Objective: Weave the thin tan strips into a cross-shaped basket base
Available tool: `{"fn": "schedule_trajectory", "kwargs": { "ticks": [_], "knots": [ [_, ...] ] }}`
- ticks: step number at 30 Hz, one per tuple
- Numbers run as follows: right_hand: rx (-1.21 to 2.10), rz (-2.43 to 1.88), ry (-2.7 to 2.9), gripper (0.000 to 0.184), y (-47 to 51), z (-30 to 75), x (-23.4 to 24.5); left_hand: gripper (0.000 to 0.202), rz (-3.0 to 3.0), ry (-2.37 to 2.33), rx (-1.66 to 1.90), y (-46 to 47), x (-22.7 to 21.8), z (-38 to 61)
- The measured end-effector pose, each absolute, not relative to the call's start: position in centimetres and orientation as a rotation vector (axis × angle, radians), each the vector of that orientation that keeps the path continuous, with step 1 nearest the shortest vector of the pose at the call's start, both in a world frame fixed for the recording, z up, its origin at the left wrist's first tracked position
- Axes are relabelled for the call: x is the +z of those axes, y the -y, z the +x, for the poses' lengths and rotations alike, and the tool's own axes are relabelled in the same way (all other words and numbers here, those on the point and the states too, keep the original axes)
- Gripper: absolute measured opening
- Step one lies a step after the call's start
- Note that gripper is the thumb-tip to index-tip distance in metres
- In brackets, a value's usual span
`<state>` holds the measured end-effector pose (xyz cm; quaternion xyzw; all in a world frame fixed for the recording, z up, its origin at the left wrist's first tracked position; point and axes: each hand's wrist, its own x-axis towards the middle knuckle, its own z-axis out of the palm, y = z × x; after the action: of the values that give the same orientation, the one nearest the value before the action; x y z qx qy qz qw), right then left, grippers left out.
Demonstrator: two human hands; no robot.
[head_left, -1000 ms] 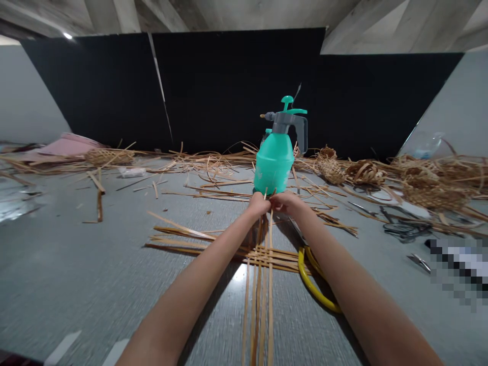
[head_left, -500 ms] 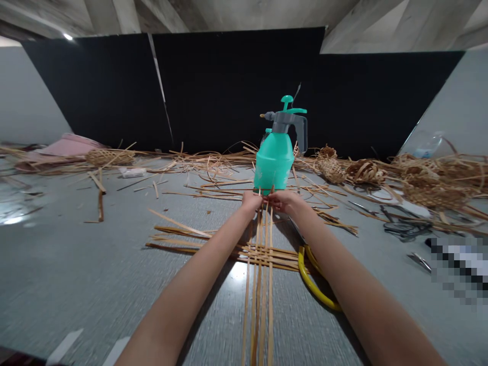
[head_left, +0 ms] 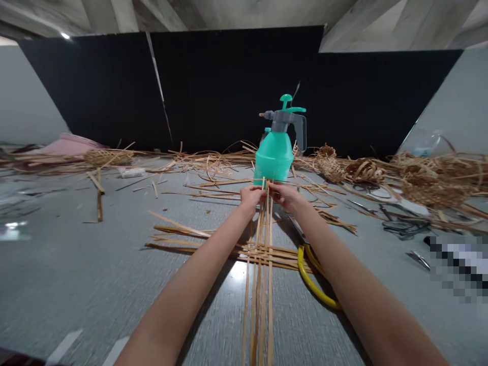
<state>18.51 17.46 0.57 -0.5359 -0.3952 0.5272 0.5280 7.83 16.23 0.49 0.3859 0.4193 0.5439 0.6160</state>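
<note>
On the grey surface, a turquoise plastic spray bottle stands beyond a flat woven mat of tan cane strips. The left hand and right hand each hold, in a narrow grip, long strip ends at the mat's far side.

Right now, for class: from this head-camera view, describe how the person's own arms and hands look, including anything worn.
The left arm and right arm are bare, with no sleeves showing. The left hand and right hand wear no gloves, and no watch or bracelet shows.
</note>
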Motion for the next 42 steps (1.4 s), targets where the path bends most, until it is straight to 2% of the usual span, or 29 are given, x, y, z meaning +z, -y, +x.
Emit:
{"fn": "schedule_trajectory", "kwargs": {
  "ticks": [3, 6, 11, 14, 17, 23, 30, 34, 37, 42],
  "knots": [
    [1.229, -1.195, 0.944, 0.011, -17.4, 18.5, 0.7, 0.026, 0.953, -0.973, 1.153, -16.1, 0.5, 7.6],
    [1.197, -1.117, 0.931, 0.016, -17.1, 18.6, 0.9, 0.005, 0.983, -0.966, 1.134, -16.1, 0.6, 7.5],
    [1.158, -1.049, 0.893, 0.02, -16.8, 18.5, 1.1, 0.017, 1.002, -0.946, 1.145, -16.1, 0.8, 7.2],
    [1.129, -1.025, 0.848, 0.014, -16.8, 18.5, 1.2, 0.02, 1.021, -0.927, 1.137, -15.9, 1.0, 6.9],
    [1.095, -1.015, 0.765, 0.005, -16.9, 18.7, 1.2, 0.02, 1.04, -0.907, 1.118, -15.7, 1.1, 6.9],
    [1.1, -0.987, 0.614, 0.003, -17.1, 19.3, 1.5, 0.015, 1.062, -0.851, 1.049, -15.7, 1.4, 7.0],
    [1.201, -1.083, 0.592, 0.009, -17.2, 19.6, 1.5, 0.016, 1.045, -0.845, 1.076, -15.6, 1.5, 7.0],
    [1.313, -1.215, 0.676, 0.026, -17.0, 19.1, 1.3, 0.015, 1.037, -0.864, 1.098, -15.7, 1.3, 6.9],
    [1.383, -1.312, 0.734, 0.027, -16.7, 19.0, 1.2, 0.016, 1.023, -0.899, 1.129, -15.9, 1.1, 6.9],
    [1.443, -1.385, 0.834, 0.014, -16.3, 19.7, 1.5, 0.02, 1.018, -0.971, 1.151, -16.2, 0.9, 6.6]
  ]
}}
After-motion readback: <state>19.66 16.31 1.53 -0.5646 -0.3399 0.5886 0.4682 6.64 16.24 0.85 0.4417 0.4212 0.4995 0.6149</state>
